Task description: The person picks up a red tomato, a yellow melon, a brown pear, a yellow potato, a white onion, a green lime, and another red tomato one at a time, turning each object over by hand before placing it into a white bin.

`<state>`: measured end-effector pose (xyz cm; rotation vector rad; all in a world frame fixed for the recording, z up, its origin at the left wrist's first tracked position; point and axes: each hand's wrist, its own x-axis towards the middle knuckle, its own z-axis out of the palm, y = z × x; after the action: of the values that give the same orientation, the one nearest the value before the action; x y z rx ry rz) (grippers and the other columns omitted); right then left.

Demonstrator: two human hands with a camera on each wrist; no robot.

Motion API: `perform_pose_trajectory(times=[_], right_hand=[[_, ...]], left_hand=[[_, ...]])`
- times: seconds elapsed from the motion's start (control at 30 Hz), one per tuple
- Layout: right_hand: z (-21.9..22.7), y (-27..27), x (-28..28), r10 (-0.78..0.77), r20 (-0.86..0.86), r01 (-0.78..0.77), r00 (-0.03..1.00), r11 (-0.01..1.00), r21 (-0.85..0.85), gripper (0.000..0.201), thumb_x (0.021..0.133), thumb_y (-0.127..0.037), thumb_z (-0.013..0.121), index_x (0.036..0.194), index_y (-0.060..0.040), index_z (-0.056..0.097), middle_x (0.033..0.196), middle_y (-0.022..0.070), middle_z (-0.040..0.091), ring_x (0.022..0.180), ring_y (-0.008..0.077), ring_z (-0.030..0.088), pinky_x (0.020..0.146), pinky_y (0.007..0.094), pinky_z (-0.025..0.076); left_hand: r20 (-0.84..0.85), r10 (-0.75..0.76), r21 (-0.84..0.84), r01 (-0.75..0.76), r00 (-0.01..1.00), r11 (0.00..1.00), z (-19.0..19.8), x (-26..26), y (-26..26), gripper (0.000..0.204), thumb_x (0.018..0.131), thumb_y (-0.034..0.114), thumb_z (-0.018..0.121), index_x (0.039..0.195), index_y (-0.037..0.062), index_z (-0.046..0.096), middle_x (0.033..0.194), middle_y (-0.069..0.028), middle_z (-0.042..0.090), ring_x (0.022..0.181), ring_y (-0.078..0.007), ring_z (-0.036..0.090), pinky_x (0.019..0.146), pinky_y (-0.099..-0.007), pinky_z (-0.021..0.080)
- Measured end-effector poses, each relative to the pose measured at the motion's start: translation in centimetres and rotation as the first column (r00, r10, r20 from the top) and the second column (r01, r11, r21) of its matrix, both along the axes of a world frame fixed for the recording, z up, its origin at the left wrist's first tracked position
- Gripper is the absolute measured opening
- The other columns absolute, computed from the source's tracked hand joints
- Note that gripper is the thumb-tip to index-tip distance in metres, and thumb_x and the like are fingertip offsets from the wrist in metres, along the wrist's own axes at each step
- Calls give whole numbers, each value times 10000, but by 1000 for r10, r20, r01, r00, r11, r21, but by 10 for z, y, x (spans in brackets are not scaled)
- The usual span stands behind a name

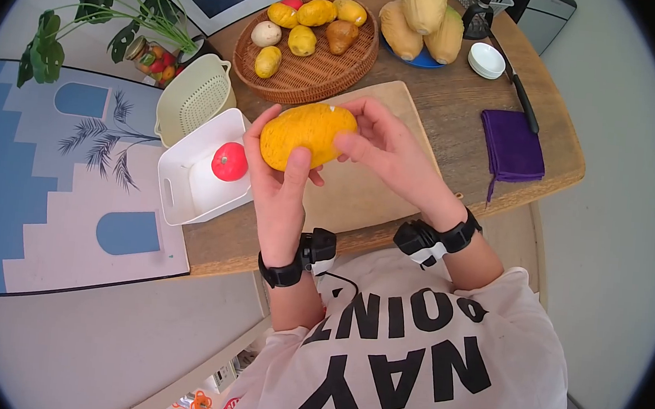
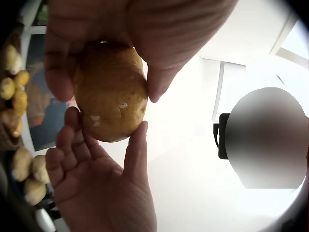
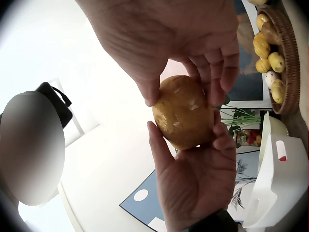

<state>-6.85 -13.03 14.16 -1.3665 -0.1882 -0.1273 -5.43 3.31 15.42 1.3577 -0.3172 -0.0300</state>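
Note:
A large yellow potato [image 1: 308, 137] is raised above the wooden cutting board [image 1: 379, 193], lying sideways between both hands. My left hand [image 1: 270, 188] grips its left end, thumb in front and fingers behind. At the other end, my right hand [image 1: 394, 152] holds it between thumb and fingers. Small pale nicks mark the potato's skin [image 2: 113, 96] in the left wrist view. From the right wrist, the potato [image 3: 183, 113] shows thumbs on one side and fingers on the other, partly hiding it.
Left of the board, a white bin [image 1: 180, 192] holds a red tomato [image 1: 230, 162], beside a pale green colander [image 1: 196, 103]. A wicker basket [image 1: 307, 82] of produce stands behind. Rightward are a blue plate [image 1: 414, 61] of pale yellow produce, white bowls [image 1: 486, 60], a knife [image 1: 525, 105] and purple cloth [image 1: 513, 147].

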Motion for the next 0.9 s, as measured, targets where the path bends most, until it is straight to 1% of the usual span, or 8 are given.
perform_pose_trajectory(times=[0.33,0.5,0.63,0.7,0.73,0.83,0.87,0.9], right_hand=[[6,-14,-2,65,-303,-114,951,983,-146,536,974,-495,534,850,5,679,671,27,598,655,85,568,598,216,453],[-4,-6,-2,60,-156,-97,986,967,-238,468,939,-448,606,847,5,676,690,27,602,650,103,551,592,245,436],[-2,-6,-2,123,-51,-132,991,849,-512,383,892,-384,683,889,-1,661,714,34,600,665,115,552,591,264,427],[-6,-5,-2,152,-60,-161,987,839,-520,335,868,-331,708,902,-5,640,763,60,628,688,140,583,618,280,458],[-9,-5,-1,159,-69,-171,985,826,-536,323,867,-322,707,901,-9,635,775,66,637,695,150,593,629,286,467],[-15,-3,4,165,-111,-199,980,790,-580,286,864,-294,702,906,-21,630,799,82,654,718,188,618,668,310,492],[-17,-9,4,143,-130,-192,981,777,-600,273,863,-285,700,910,-26,630,806,88,658,726,203,626,682,319,500],[-21,-14,5,136,-112,-177,984,773,-609,263,865,-279,697,915,-29,632,810,92,660,736,212,630,690,325,502]], left_hand=[[-103,22,93,-12,994,996,8,-1,1,372,1029,324,466,1286,56,480,995,-64,621,561,-70,530,430,-181,380],[-162,84,180,-54,983,982,-8,10,12,307,1021,312,490,1197,66,547,940,-42,628,551,-56,534,393,-170,359],[-132,108,108,-94,985,990,-7,10,8,299,941,220,635,1184,70,548,946,-34,617,663,-61,577,442,-177,419],[-93,70,69,-64,993,996,-6,11,11,349,887,171,704,1184,72,549,958,-32,612,731,-59,590,459,-179,437],[-152,91,87,-79,984,993,-1,12,15,431,831,168,765,1188,60,550,988,-50,607,812,-103,593,568,-233,496],[104,376,334,-389,921,859,-16,24,34,461,814,175,781,1194,50,552,1011,-78,601,867,-161,595,724,-288,515],[168,462,414,-488,871,769,-15,28,46,489,800,198,797,1193,37,554,1031,-101,598,920,-205,588,852,-328,488],[236,518,375,-569,822,732,-24,34,61,485,804,226,794,1178,27,558,1044,-111,601,937,-207,589,847,-331,490]])
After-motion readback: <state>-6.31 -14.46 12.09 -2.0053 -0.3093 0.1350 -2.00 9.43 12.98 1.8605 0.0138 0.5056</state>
